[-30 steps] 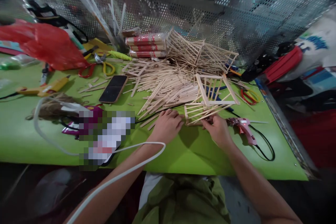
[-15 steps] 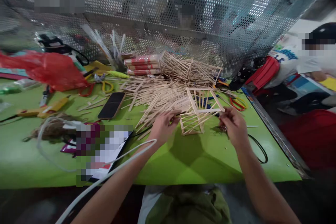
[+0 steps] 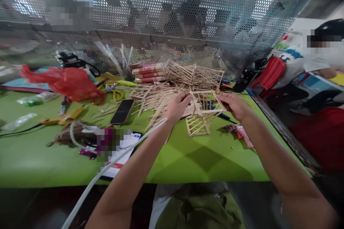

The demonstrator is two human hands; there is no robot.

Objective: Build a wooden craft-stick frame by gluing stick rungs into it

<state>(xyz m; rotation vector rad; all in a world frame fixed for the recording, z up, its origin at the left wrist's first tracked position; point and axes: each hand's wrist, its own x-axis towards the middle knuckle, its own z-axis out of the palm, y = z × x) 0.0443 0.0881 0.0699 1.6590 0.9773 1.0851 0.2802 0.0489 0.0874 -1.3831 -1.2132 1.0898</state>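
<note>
A small open frame of wooden sticks (image 3: pixel 212 111) stands on the green table in front of me, its upper square tilted toward me. My left hand (image 3: pixel 179 105) pinches the upper left side of it. On the opposite side, the fingers of my right hand (image 3: pixel 231 104) are closed on the upper right edge. A pink glue gun (image 3: pixel 244 136) lies on the table below my right hand, with stringy dark residue about its tip. Behind the frame spreads a heap of loose wooden sticks (image 3: pixel 158 96).
A larger stick structure (image 3: pixel 196 75) and packs of sticks (image 3: pixel 150 72) stand by the perforated metal screen (image 3: pixel 150 18). Left are a phone (image 3: pixel 122 111), a yellow glue gun (image 3: pixel 68 115), a red plastic bag (image 3: pixel 72 82) and twine (image 3: pixel 71 132). A white cable (image 3: pixel 107 166) crosses my left arm. Another person sits at right.
Both hands have moved up along the sides of the stick frame and taken hold of its upper part. The pink glue gun has come into sight under my right hand. The view has shifted slightly.
</note>
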